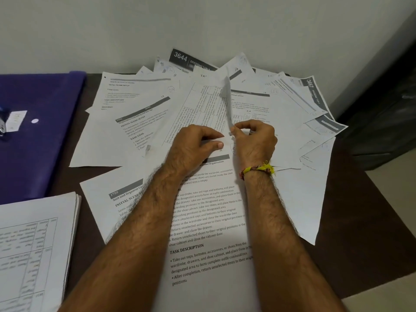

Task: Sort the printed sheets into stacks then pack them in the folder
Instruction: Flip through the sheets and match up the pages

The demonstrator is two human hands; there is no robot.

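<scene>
The table-printed sheet (202, 104) lies on top of the fanned printed sheets (139, 122) at the middle of the dark desk (360, 210), its long axis running from the hands away toward the wall, tilted slightly right. Its right edge curls upward. The right hand (254, 140) pinches that raised edge near the bottom corner, thumb and forefinger closed on the paper. The left hand (193, 145) presses the sheet's near end with curled fingers. Both are equally near. A sorted stack (33, 244) and purple folder (40, 131) sit left
</scene>
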